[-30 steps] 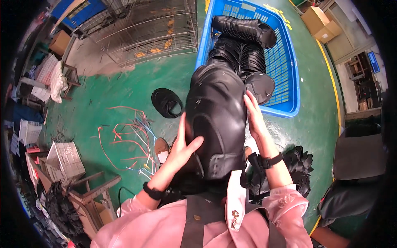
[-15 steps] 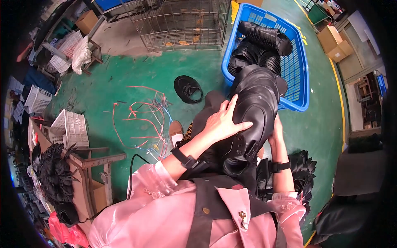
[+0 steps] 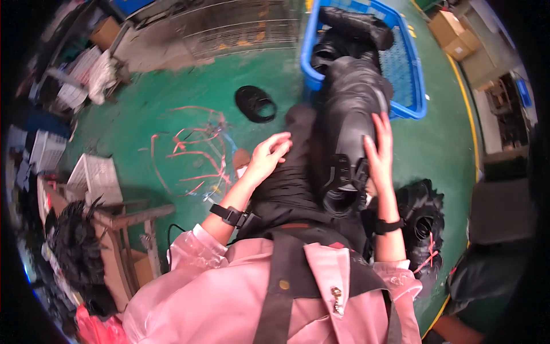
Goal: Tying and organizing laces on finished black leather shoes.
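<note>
one black rubber boot (image 3: 350,123) lies lengthwise over the person's lap, its opening toward the body and its far end reaching the near rim of one blue plastic crate (image 3: 416,86). the right hand (image 3: 379,150) is laid flat along the boot's right side, fingers extended, pressing rather than clenched around it. the left hand (image 3: 267,157) is released, fingers loosely curled, resting on the black trouser leg (image 3: 289,172) just left of the boot and holding nothing. each wrist carries one black band, two in all. inside the crate at least two more black boots (image 3: 355,26) are stacked; the exact count cannot be told. on the green floor (image 3: 172,114): one black ring-shaped rubber part (image 3: 255,104) beyond the left hand, one tangle of pink and red cords (image 3: 192,152) to its left, and one pile of black rubber pieces (image 3: 424,221) beside the right forearm. two white slotted baskets (image 3: 94,179) stand at far left.
</note>
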`<action>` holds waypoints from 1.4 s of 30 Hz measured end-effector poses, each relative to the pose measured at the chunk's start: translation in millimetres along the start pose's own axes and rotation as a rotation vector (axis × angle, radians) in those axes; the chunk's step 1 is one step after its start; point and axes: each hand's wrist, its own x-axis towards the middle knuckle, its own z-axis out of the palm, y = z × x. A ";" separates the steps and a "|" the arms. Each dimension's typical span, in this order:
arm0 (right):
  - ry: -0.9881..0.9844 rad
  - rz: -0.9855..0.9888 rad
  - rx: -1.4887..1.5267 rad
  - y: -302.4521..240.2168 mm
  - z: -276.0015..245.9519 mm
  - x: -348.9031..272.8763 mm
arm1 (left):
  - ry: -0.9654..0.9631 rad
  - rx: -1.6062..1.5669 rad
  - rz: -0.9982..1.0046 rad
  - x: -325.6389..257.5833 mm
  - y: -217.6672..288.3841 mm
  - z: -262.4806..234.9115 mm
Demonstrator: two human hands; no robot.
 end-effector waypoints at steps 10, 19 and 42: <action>-0.011 0.082 0.028 -9.3 -12.9 0.6 | 0.538 -0.122 -0.837 -155.0 -240.1 -135.0; 0.039 0.198 0.150 -18.2 -31.5 -24.9 | 0.439 0.080 -0.174 -86.1 -117.2 -79.0; -0.038 0.272 0.650 -80.6 -60.6 -69.6 | 0.014 0.124 0.141 -57.8 68.6 -5.1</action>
